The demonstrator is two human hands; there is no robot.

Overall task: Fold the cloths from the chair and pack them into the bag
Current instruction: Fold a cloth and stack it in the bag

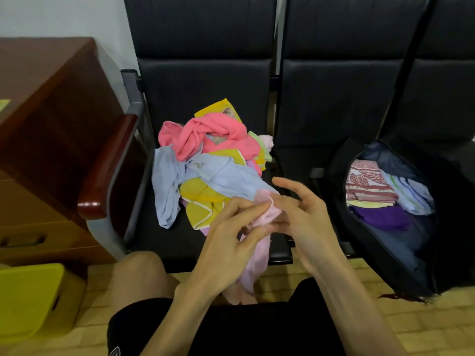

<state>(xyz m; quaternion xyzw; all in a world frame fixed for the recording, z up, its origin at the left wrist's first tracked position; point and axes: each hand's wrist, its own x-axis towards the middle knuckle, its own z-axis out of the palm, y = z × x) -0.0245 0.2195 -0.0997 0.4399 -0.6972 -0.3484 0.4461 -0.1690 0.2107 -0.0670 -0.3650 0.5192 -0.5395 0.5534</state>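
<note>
A jumbled pile of cloths (205,160), pink, light blue and yellow, lies on the black chair seat (231,247). In front of it my left hand (226,242) pinches a pale pink cloth (257,263) that hangs down toward my lap. My right hand (303,217) touches the same cloth near its top, fingers spread and loosely bent; whether it grips is unclear. An open black bag (401,263) sits on the seat to the right with folded cloths inside, a red patterned one (367,186), a white-blue one and a purple one.
A row of black chairs runs across the back, with a wooden armrest (108,170) at the left. A brown wooden desk (51,104) stands at the far left, a yellow box (28,299) below it. My knees and black shorts fill the bottom of the view.
</note>
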